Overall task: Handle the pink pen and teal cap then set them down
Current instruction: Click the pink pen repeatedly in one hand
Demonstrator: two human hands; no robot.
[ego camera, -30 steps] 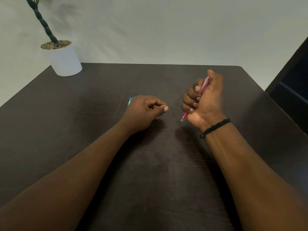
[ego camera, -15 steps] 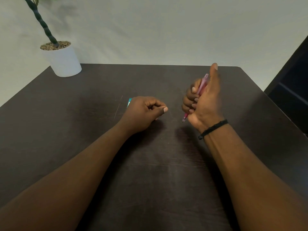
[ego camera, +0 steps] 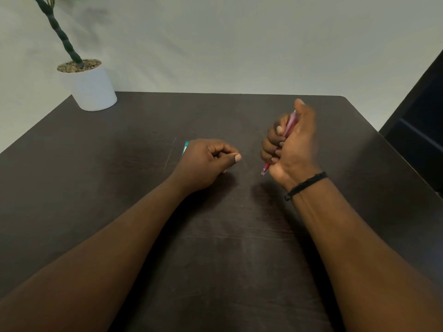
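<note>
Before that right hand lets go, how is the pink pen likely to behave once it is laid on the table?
The pink pen looks slim and round, so it may roll on the smooth dark table. It stays straight in the right hand's fist, so it is probably rigid. One hand wraps it easily, suggesting it is light, and a nudge could shift it.

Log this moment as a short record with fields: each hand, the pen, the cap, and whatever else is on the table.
left hand: loosely curled on the table, teal cap at its far side
right hand: raised fist, shut on the pink pen
pink pen: tilted, tip down, off the table
teal cap: mostly hidden; held or not, unclear
table: dark wood
white plant pot: far left corner
black bracelet: right wrist
</note>
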